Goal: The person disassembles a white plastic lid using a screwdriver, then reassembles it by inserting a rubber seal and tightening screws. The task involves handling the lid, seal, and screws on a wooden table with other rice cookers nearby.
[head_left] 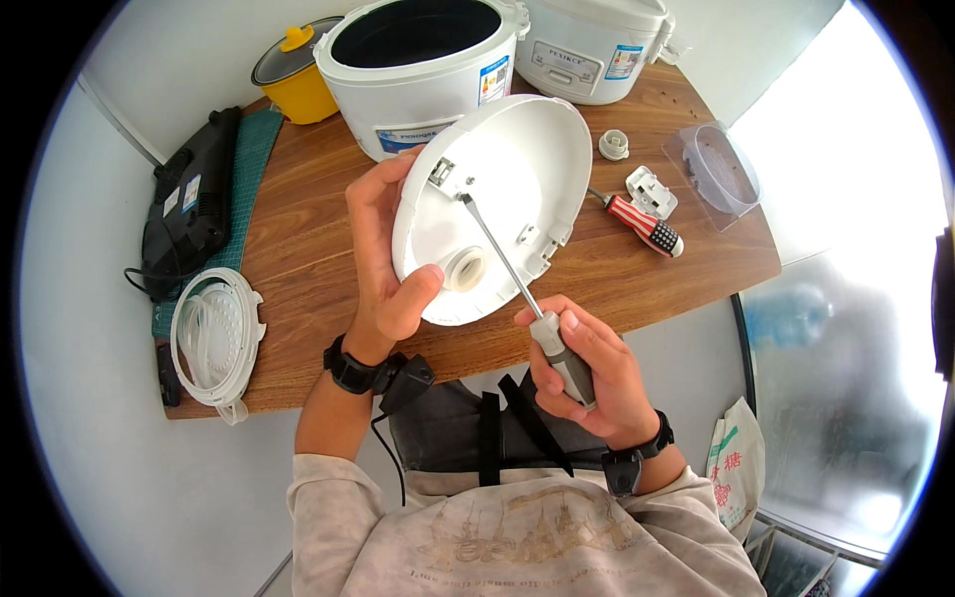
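The white lid (527, 169) is clamped at its rim by the left fingers (418, 296), hollow side showing. To their right, the screwdriver (544, 326) is clamped in the right fingers (589, 341), its tip near the lid's small fitting (442, 173); contact cannot be told. The rim should be braced and the shaft squared before pressure is applied.

Pale walls (90, 259); wooden table (308, 209) (brown, grained); bright light (856, 149) rightward.

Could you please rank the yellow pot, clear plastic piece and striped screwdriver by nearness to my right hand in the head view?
1. Striped screwdriver: on the table, beyond the right hand.
2. Clear plastic piece: near right edge.
3. Yellow pot: back left.
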Action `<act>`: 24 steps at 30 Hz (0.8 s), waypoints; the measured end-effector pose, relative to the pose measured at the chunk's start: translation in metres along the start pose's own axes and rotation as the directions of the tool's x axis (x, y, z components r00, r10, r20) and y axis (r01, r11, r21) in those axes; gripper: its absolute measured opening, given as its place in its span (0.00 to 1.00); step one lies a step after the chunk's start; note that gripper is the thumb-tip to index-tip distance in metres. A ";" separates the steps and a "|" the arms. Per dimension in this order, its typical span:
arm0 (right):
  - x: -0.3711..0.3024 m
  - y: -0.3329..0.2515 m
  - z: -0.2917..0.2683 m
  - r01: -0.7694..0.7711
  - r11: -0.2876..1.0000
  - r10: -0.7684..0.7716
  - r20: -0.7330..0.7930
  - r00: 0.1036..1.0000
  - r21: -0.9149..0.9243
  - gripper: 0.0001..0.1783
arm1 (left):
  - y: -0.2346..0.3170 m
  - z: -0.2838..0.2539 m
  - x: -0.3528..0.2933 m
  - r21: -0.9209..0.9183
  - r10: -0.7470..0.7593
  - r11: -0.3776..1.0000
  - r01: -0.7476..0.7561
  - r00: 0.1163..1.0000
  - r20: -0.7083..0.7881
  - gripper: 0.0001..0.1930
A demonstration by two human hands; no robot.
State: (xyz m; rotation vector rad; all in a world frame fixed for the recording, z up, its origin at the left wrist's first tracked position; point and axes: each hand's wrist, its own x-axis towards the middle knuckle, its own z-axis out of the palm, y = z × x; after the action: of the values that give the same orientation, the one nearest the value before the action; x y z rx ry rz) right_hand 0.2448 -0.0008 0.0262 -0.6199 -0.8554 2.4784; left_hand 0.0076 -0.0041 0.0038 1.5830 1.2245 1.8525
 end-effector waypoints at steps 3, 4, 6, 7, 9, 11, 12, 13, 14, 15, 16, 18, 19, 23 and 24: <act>-0.002 -0.005 0.002 0.044 0.987 -0.049 -0.032 0.998 -0.154 0.20 | -0.001 -0.002 0.000 -0.013 0.030 0.999 -0.030 0.999 0.024 0.47; -0.002 -0.007 0.002 0.062 0.973 -0.073 -0.041 0.996 -0.221 0.19 | -0.001 -0.005 0.000 -0.031 0.051 0.998 -0.050 0.998 0.047 0.45; -0.004 -0.012 0.000 0.096 0.896 -0.146 -0.084 0.986 -0.433 0.17 | -0.001 -0.007 0.001 -0.063 0.076 0.995 -0.072 0.994 0.073 0.43; -0.004 -0.014 -0.001 0.105 0.840 -0.185 -0.099 0.978 -0.532 0.16 | -0.001 -0.007 0.001 -0.075 0.080 0.994 -0.075 0.994 0.077 0.43; -0.002 -0.015 -0.003 0.239 0.583 -0.419 -0.036 0.907 -0.777 0.14 | 0.003 -0.006 0.002 -0.069 0.041 0.997 -0.037 0.997 0.062 0.45; 0.001 -0.019 -0.004 0.290 0.295 -0.564 0.079 0.822 -0.910 0.13 | 0.009 -0.003 0.003 -0.036 -0.046 0.998 0.047 0.999 0.023 0.49; 0.001 -0.025 -0.004 0.294 0.169 -0.600 0.139 0.788 -0.941 0.13 | 0.009 -0.003 0.002 -0.042 -0.057 0.997 0.058 0.998 0.023 0.49; 0.002 -0.031 -0.004 0.290 0.039 -0.627 0.203 0.752 -0.956 0.13 | 0.009 -0.004 0.002 -0.048 -0.067 0.997 0.068 0.997 0.024 0.49; 0.001 -0.035 -0.003 0.254 -0.047 -0.630 0.226 0.743 -0.966 0.14 | 0.009 -0.004 0.002 -0.054 -0.078 0.995 0.079 0.997 0.025 0.49; 0.000 -0.040 -0.002 0.215 -0.133 -0.632 0.250 0.734 -0.968 0.15 | 0.009 -0.005 0.002 -0.061 -0.077 0.995 0.078 0.997 0.026 0.49; -0.001 -0.045 -0.001 0.174 -0.217 -0.632 0.274 0.725 -0.961 0.16 | 0.009 -0.005 0.002 -0.068 -0.075 0.995 0.077 0.997 0.027 0.49; -0.004 -0.055 0.002 0.065 -0.494 -0.617 0.402 0.677 -0.867 0.18 | 0.008 -0.005 0.002 -0.083 -0.077 0.993 0.079 0.997 0.032 0.48; -0.005 -0.059 0.003 0.001 -0.614 -0.594 0.463 0.657 -0.789 0.19 | 0.008 -0.004 0.002 -0.092 -0.080 0.992 0.082 0.996 0.035 0.48; -0.003 -0.070 0.001 -0.071 -0.772 -0.544 0.598 0.589 -0.632 0.20 | 0.009 -0.002 0.003 -0.097 -0.077 0.992 0.080 0.996 0.036 0.48; 0.000 -0.070 -0.003 -0.054 -0.764 -0.547 0.601 0.582 -0.643 0.19 | 0.008 -0.001 0.003 -0.095 -0.079 0.992 0.081 0.997 0.026 0.48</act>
State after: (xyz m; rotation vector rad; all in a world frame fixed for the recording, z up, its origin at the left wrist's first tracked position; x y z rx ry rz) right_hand 0.2646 0.0499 0.0701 -0.7464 -2.3742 -0.3438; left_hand 0.0074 -0.0066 0.0116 1.4776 1.1541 1.8112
